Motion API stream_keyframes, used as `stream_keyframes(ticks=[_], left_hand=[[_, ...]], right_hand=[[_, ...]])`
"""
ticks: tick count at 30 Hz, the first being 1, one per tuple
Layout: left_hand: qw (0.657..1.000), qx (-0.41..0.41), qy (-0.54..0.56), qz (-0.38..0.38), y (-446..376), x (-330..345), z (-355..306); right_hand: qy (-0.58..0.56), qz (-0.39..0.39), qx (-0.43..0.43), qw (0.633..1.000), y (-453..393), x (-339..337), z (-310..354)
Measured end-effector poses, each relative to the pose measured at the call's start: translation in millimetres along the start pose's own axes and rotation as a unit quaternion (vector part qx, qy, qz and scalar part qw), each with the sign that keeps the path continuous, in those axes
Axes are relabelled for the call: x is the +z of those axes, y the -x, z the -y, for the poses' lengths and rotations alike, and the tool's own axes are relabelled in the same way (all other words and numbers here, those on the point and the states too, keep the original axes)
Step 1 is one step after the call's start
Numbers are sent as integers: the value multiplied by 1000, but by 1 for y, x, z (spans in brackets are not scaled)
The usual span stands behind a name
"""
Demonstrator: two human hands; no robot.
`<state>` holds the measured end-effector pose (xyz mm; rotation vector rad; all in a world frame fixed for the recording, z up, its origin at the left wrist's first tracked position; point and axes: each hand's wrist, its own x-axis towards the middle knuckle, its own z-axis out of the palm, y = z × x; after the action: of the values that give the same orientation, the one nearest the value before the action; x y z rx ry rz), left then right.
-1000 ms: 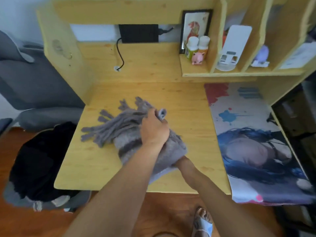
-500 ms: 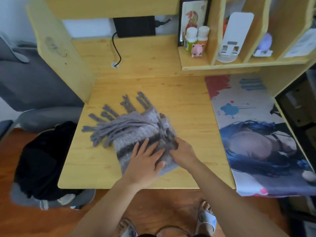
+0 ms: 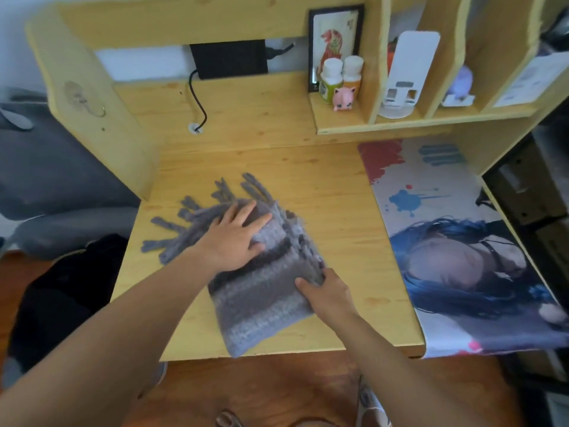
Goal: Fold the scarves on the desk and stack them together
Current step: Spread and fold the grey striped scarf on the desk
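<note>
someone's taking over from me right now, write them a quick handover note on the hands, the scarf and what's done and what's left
Left hand: flat, fingers spread, pressing on the fringed end of the grey scarf.
Right hand: at the scarf's right edge, fingers on the fold; whether it pinches the cloth is unclear.
Scarf: folded into a thick bundle near the front edge of the desk, fringe fanned out to the left, one corner just over the edge.
Done: this scarf looks folded.
Left: tidy it. No other scarf is clearly visible on the desk, so find the rest, fold them and stack.
</note>
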<state>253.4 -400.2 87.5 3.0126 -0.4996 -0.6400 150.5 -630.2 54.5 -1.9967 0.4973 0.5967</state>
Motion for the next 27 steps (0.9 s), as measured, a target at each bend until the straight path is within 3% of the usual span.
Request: stream_keyframes(ticks=[2, 5, 6, 8, 10, 12, 17, 21, 24, 27], left_hand=[[988, -58, 94, 104, -8, 4, 0], [963, -98, 125, 218, 7, 23, -19], [958, -117, 148, 216, 16, 31, -27], [971, -153, 124, 136, 41, 46, -44], [992, -127, -7, -21, 58, 58, -57], [989, -70, -70, -111, 57, 66, -60], [996, -12, 91, 7, 21, 64, -45], [995, 24, 98, -22, -6, 59, -37], [983, 33, 172, -56, -17, 64, -28], [983, 19, 184, -18, -29, 54, -24]], right_hand=[[-53, 10, 17, 998, 3, 2, -2], [-50, -14, 15, 999, 0, -15, -11], [-49, -58, 11, 997, -2, -25, -12], [-117, -125, 13, 985, -7, -42, -15], [-189, -111, 7, 976, -7, -45, -14], [-141, -55, -22, 988, -6, -35, -12], [24, -60, -22, 998, -27, -29, -7], [133, -80, 18, 988, -54, -21, -3], [163, -113, 29, 980, -69, -11, -4], [223, -142, 18, 964, -74, -1, -3]])
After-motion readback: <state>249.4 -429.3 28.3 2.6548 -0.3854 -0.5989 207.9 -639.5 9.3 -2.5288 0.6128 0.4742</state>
